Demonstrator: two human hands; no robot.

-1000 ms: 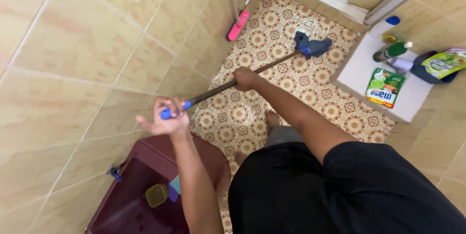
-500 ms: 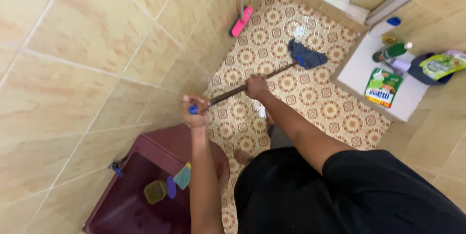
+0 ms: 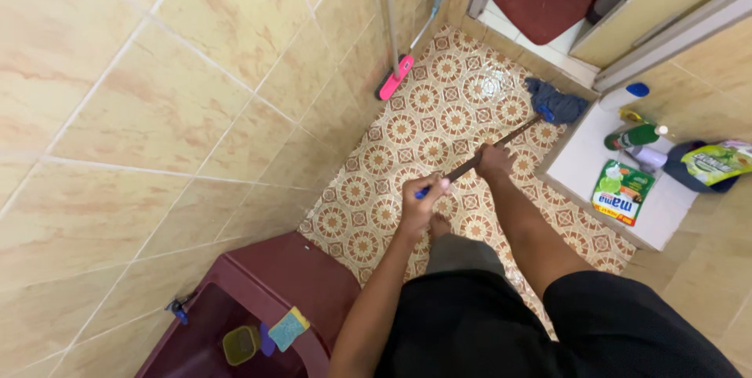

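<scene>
My left hand [image 3: 421,207] closes its grip on the blue end of the mop handle [image 3: 478,161], my right hand [image 3: 495,162] grips higher. The mop head [image 3: 554,101] lies near the white step [image 3: 583,160]; I should press evenly and avoid the bottles [image 3: 636,137].

Both hands grip a mop handle [image 3: 479,160] — left hand [image 3: 424,197] at the blue end, right hand [image 3: 495,162] farther along. The blue mop head [image 3: 554,101] lies on the patterned floor [image 3: 439,104] beside a white ledge [image 3: 581,155] — bottles and pouches on it. A maroon bin [image 3: 274,276] stands near the wall.
</scene>
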